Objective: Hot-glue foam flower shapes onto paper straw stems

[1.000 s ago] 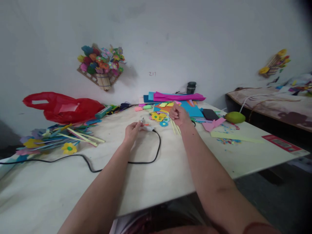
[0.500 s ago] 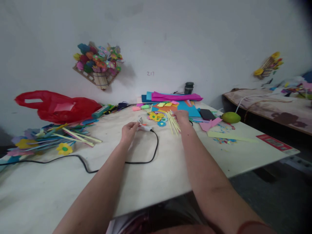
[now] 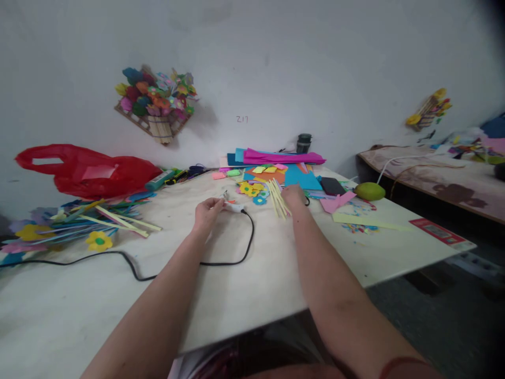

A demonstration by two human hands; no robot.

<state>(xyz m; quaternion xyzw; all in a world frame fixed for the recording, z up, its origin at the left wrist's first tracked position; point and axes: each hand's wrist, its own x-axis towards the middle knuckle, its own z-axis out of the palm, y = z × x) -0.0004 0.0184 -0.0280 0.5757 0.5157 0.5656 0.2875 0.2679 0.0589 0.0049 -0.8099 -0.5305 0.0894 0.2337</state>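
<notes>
My left hand has its fingers pinched at the near end of a white hot glue gun, whose black cord curves over the table. Just right of a bundle of pale yellow strips is my right hand, its fingers curled and mostly hidden; whether anything is in them I cannot make out. Between the hands lie yellow foam flowers and a blue flower.
A red plastic bag and a pile of strips and flowers lie at the left. Coloured sheets, a dark phone and a green oval object are toward the back and right.
The view has shifted slightly, moving the scene a little left. My right hand sits slightly lower beside the yellow strips. My left hand stays at the glue gun.
</notes>
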